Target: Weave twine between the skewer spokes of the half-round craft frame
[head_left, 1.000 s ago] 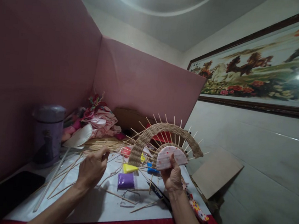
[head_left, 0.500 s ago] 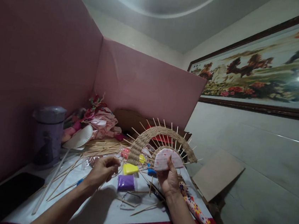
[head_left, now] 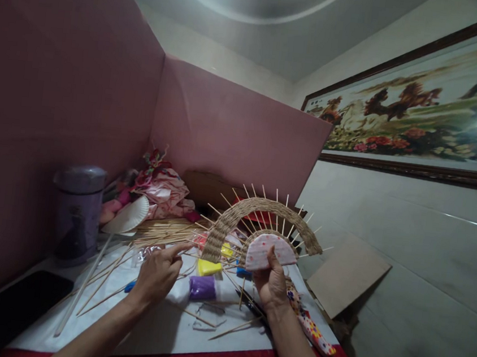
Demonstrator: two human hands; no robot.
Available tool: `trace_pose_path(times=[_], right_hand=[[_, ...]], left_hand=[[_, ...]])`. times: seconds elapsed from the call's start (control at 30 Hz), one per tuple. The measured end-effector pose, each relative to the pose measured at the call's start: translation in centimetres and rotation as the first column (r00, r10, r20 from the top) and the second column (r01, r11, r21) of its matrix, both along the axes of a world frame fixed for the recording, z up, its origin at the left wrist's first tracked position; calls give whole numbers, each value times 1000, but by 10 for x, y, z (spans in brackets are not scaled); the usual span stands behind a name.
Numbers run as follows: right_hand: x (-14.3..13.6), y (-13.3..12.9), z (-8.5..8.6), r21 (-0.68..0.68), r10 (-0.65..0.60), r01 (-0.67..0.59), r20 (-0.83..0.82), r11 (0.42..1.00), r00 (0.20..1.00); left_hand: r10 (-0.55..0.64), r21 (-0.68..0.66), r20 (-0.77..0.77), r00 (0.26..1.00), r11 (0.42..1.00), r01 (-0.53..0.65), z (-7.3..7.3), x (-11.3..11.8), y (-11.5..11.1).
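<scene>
A half-round fan frame of thin sticks, with a woven tan band (head_left: pixel 234 217) round its outer part, is held up over the table. At its centre is a pale half-disc with pink spots (head_left: pixel 271 252). My right hand (head_left: pixel 270 284) grips this half-disc from below, thumb on its front. Just left of the frame, my left hand (head_left: pixel 158 272) has its index finger stretched toward the left end sticks, with the other fingers curled; nothing shows in it. Whether the fingertip touches a stick cannot be made out. Below the frame lie a yellow packet (head_left: pixel 209 267) and a purple packet (head_left: pixel 202 289).
Loose sticks (head_left: pixel 164 232) lie behind my left hand. A purple lidded container (head_left: pixel 76 215), a white shell-shaped fan (head_left: pixel 130 216) and a dark flat object (head_left: pixel 15 308) are on the left. A flowered handle (head_left: pixel 316 333) with a cord lies right of my right wrist.
My left hand has drawn back slightly from the sticks, and its index finger has stretched out. The frame in my right hand has tilted a little, its right end higher and further right.
</scene>
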State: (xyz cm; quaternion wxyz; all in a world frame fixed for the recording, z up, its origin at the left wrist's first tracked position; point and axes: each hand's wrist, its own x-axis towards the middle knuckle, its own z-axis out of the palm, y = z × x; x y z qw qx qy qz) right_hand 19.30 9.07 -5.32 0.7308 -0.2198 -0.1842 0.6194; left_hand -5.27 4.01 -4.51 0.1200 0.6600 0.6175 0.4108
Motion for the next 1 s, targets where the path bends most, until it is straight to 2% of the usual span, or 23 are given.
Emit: trace_pose_path(times=[0.13,0.3,0.4,0.57,0.87,1.0], right_hand=[[1,-1,0,27,-15,14,29,1000,999],[1,0,-1,20,-8,7,41,1000,999],[3,2,-2,21,-27,27,45,999,999],[9,5,-3,-18,-37,38,30,999,999],[14,6,2,-33,-91,93,65,995,994],[13,4,4,27,-107,105,100,994,989]], left_hand=[[83,-49,-167,982,995,-92,5,0,-6],[143,-16,-375,916,987,-160,6,0,-7],[141,9,-369,919,989,-147,6,-1,-7],[67,-7,-286,956,997,-72,6,-2,-6],[109,53,-450,887,994,-95,5,-6,-5],[117,84,-537,835,993,-85,5,-3,-8]])
